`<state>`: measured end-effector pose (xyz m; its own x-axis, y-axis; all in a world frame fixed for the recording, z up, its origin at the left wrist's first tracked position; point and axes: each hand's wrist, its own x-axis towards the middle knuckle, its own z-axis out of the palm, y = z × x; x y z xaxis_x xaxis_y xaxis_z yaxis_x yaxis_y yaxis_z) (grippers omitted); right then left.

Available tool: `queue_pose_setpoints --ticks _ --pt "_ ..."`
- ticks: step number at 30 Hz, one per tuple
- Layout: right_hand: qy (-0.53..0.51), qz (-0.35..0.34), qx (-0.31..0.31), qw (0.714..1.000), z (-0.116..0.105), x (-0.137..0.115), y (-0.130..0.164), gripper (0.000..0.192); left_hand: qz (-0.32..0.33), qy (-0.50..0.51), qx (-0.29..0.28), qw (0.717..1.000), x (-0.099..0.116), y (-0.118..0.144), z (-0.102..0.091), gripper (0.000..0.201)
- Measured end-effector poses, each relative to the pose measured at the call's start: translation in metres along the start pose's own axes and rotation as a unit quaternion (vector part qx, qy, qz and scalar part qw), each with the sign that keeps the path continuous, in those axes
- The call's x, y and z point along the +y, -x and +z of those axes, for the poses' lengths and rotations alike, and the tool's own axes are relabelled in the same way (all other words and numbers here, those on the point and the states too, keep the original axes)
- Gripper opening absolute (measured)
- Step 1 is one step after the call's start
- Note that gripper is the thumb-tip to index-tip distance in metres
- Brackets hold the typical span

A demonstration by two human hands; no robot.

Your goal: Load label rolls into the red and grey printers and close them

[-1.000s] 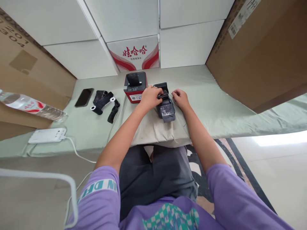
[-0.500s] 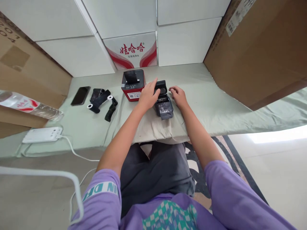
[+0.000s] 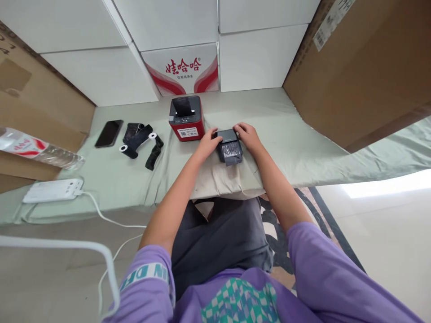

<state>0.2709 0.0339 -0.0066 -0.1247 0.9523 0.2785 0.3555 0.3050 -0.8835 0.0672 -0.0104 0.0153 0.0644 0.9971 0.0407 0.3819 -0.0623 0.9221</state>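
Note:
A small black label printer (image 3: 229,147) sits on the cloth-covered table (image 3: 289,139) in front of me, its lid down. My left hand (image 3: 209,140) presses against its left side and lid edge. My right hand (image 3: 247,134) rests on its right rear corner, fingers curled over the lid. Just behind and to the left stands a red printer (image 3: 186,117) with a black top and an open paper slot. Neither hand touches the red one.
Black ribbon rolls (image 3: 141,140) and a dark phone (image 3: 109,133) lie to the left. A water bottle (image 3: 37,149) and a white power strip (image 3: 52,190) with its cable sit at the far left. White boxes (image 3: 183,67) line the back; a big cardboard box (image 3: 363,67) stands right.
The black printer's lid, raised half a second ago, is now down. My left hand dropped from the lid to the printer's side, and my right hand came onto its rear corner.

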Motion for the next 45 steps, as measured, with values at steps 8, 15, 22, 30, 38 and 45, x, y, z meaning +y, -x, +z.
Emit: queue_pose_setpoints --ticks 8,15,22,30,38,45 --pt "-0.015 -0.019 -0.087 0.996 0.003 -0.006 0.007 0.039 -0.031 0.167 -0.036 0.985 -0.027 -0.006 -0.001 0.064" --pt "-0.1 0.002 -0.171 0.98 -0.008 -0.003 0.008 0.064 0.003 0.188 -0.036 0.982 -0.026 -0.005 -0.003 0.064" --pt "-0.088 -0.005 -0.145 0.986 -0.005 -0.003 0.011 0.064 0.03 0.214 0.025 0.976 -0.033 0.006 0.006 0.051" --pt "-0.021 -0.016 -0.104 0.994 0.0 -0.004 0.012 0.059 0.076 0.2 0.128 0.968 -0.046 0.015 0.017 0.032" --pt "0.0 -0.015 -0.09 0.996 -0.001 -0.007 0.013 0.055 0.066 0.167 0.132 0.975 -0.042 0.021 0.015 0.038" --pt "0.001 -0.007 -0.089 0.996 0.0 -0.009 0.014 0.052 0.056 0.197 0.13 0.97 -0.038 0.021 0.014 0.034"
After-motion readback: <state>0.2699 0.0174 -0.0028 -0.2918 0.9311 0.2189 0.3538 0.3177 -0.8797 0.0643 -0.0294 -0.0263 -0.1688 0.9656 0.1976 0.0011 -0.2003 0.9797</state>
